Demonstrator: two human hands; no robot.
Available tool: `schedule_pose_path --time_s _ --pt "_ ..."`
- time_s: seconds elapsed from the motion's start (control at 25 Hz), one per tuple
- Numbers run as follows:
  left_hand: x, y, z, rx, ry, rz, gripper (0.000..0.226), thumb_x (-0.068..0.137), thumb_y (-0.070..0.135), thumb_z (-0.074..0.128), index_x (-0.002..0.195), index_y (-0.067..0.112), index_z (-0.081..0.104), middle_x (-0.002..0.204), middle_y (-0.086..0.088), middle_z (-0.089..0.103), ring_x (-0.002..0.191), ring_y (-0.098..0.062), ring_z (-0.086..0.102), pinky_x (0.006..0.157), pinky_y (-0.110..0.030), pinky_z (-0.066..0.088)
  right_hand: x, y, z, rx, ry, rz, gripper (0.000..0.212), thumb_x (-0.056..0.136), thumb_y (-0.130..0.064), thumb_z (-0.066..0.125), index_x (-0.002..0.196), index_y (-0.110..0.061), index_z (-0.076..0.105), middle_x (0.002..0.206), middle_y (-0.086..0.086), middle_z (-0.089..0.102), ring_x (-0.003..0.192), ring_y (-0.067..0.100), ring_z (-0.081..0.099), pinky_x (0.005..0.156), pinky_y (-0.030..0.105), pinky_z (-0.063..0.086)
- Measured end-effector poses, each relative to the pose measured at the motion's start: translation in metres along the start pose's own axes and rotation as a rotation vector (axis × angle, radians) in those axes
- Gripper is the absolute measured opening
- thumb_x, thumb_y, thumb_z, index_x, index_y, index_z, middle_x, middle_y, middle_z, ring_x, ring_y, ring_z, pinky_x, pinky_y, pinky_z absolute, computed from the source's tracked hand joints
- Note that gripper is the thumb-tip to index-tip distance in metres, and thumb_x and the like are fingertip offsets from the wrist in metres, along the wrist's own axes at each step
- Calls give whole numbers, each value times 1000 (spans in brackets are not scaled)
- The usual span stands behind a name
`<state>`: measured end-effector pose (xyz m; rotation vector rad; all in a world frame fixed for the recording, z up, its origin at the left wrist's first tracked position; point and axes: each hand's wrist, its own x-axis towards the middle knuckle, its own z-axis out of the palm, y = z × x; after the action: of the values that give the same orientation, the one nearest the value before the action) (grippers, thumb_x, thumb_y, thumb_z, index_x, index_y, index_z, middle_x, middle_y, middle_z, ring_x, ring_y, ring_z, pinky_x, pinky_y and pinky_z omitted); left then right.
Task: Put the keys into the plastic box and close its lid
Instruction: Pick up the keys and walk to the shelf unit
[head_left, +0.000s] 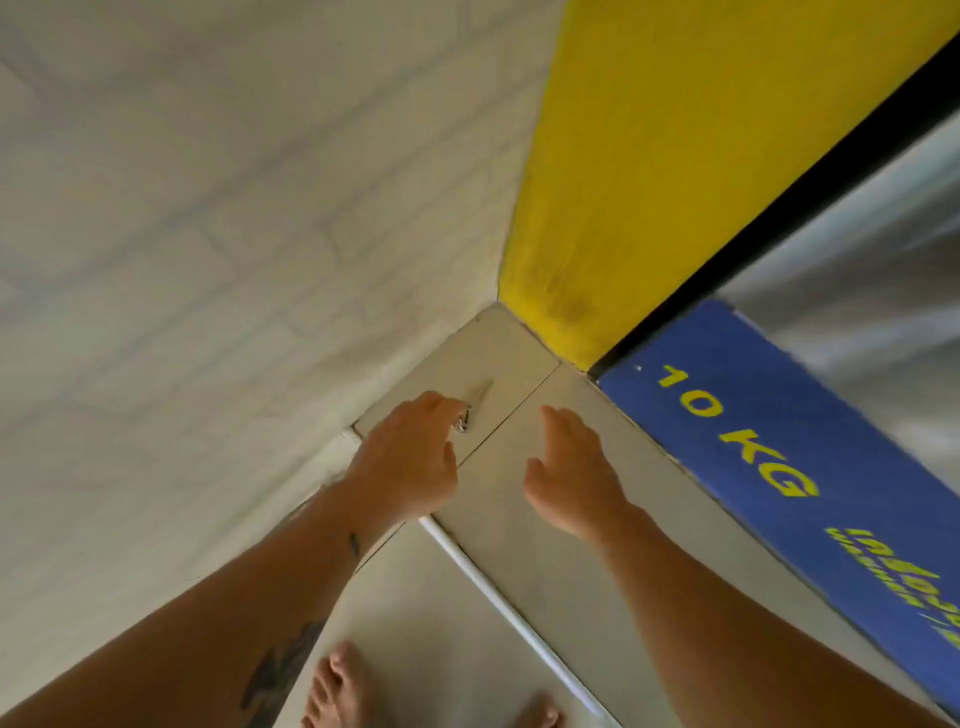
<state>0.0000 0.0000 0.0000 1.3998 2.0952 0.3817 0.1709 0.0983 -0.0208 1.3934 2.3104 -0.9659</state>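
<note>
A small bunch of metal keys (470, 410) shows at the fingertips of my left hand (410, 457), low over the pale floor tiles in the corner of the room. One key blade points up and to the right, and my fingers pinch the ring end. Whether the keys still touch the floor is unclear. My right hand (571, 473) hovers a little to the right of them, palm down, fingers loosely spread, holding nothing. No plastic box is in view.
A white brick-patterned wall (208, 234) is on the left and a yellow wall (675, 156) behind the corner. A blue panel marked "10 KG" (779, 457) with a steel surface above it borders the right. A white pipe (498, 597) lies on the floor, with bare feet (337, 691) below.
</note>
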Motion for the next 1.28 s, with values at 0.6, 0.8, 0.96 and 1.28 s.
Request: schedule_pose_path --time_s 0.6,0.8,0.96,1.28 --pt "88 -50 78 262 4 129 38 73 3 61 105 23 52 112 -4 41 92 -21 45 64 -29 38 58 28 86 -254 255 5 75 94 -29 41 156 -15 1 164 11 -3 150 29 -3 120 46 11" --pt "87 -49 68 180 -87 85 33 79 1 49 107 18 43 92 -4 49 74 -29 55 60 -35 43 57 29 74 -281 107 15 79 97 -31 42 154 -15 -11 163 11 -17 149 28 -13 121 44 8" --pt "56 -33 31 42 -8 23 17 80 5 43 84 20 47 72 2 55 63 -20 54 51 -28 38 48 17 29 -189 -97 27 76 95 -18 47 155 -18 0 164 2 -13 150 22 -8 116 43 21" --pt "-41 39 -106 -34 102 -14 15 74 11 37 78 25 38 63 4 59 55 -19 49 54 -34 42 -67 -71 -63 -122 -7 -81 69 94 -20 42 154 -19 10 165 -2 -2 149 17 -1 113 39 27"
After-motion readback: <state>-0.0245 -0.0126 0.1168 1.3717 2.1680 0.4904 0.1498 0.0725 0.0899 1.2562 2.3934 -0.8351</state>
